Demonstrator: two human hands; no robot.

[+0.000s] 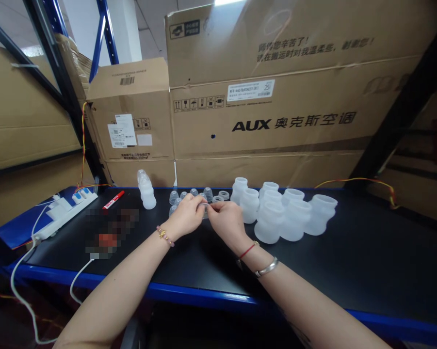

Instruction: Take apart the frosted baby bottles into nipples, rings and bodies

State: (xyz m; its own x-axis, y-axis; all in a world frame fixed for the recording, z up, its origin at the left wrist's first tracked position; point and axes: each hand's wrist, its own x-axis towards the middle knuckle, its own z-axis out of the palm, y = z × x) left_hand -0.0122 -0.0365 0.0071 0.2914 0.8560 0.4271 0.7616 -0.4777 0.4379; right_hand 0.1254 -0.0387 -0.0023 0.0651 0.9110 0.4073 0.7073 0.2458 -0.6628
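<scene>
My left hand [184,215] and right hand [225,222] are right together, fingers pinched narrow on a clear ring [204,209] over the counter [313,271]! Just behind are clear domes [178,197] and more rings [223,195], with frosted bottles [272,213] off to my right. A red marker [113,199] lies well left. And on the carton [293,121] ahead, big letters read AUX 奥克斯空调, and higher up, 师傅您辛苦了!
</scene>
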